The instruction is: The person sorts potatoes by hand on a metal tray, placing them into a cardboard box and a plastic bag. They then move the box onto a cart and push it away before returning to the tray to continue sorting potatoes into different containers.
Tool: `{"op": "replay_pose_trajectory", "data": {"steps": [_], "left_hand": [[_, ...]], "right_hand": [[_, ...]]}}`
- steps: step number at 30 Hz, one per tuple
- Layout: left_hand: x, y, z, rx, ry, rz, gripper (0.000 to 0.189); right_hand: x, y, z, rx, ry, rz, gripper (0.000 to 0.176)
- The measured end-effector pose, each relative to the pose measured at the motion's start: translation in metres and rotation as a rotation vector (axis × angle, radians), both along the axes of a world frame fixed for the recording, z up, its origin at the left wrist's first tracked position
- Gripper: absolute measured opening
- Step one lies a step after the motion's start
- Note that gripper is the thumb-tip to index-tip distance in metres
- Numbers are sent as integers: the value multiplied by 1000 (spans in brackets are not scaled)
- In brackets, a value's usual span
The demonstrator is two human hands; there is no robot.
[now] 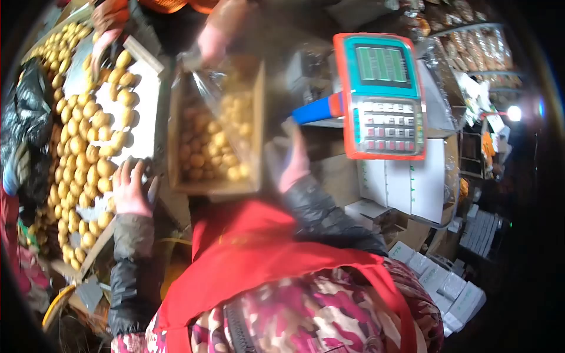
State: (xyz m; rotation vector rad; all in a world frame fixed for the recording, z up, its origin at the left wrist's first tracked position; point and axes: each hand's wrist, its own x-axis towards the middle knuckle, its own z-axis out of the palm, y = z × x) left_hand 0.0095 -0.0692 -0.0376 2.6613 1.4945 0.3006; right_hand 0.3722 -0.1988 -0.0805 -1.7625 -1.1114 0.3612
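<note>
My left hand (133,187) rests with its fingers spread at the near right edge of a sorting table (150,117), beside yellow-brown oval produce like small potatoes (79,159). My right hand (292,157) is blurred, its fingers stretched out and apart, just right of a cardboard box (257,117). Inside the box lies more of the same produce (215,144), partly under a clear plastic liner (206,88). A scale display (382,97) with a keypad and orange-red rim stands to the right on a blue post (318,110), close to my right fingertips.
Across from me, another person's blurred hand (216,38) is over the box's far end. Another hand (106,47) reaches to the produce at the table's far side. A black plastic bag (26,117) lies at far left. White cartons (438,285) are stacked at lower right.
</note>
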Motion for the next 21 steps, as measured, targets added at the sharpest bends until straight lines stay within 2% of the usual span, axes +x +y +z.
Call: {"op": "replay_pose_trajectory", "data": {"steps": [2, 3, 5, 6, 8, 9, 11, 14, 17, 18, 21], "left_hand": [[1, 0, 4, 1, -13, -1, 53], [1, 0, 3, 18, -13, 4, 52], [-1, 1, 0, 27, -39, 0, 51], [2, 1, 5, 7, -56, -5, 50], [2, 2, 7, -2, -50, -6, 50], [3, 3, 7, -6, -56, -5, 50], [5, 3, 5, 17, -50, -7, 52], [5, 3, 4, 19, -23, 8, 53], [4, 5, 5, 18, -13, -2, 53], [4, 5, 6, 17, -11, -9, 53], [1, 7, 3, 2, -9, -26, 52]], "right_hand": [[4, -2, -13, 15, -28, -35, 76], [3, -2, -16, -30, 55, -62, 85], [3, -7, -27, -213, 49, -114, 83], [-1, -7, -22, -289, -110, 1, 81], [-17, -17, -11, -516, -450, 303, 96], [-32, -11, -5, -615, -724, 504, 90], [-66, -20, -11, -478, -742, 778, 73], [-106, -5, -43, -643, -823, 1115, 52], [-107, 52, -17, -1066, -556, 1240, 37], [-105, 59, -18, -952, -526, 1190, 26], [-100, 80, -7, -1047, -574, 1333, 25]]}}
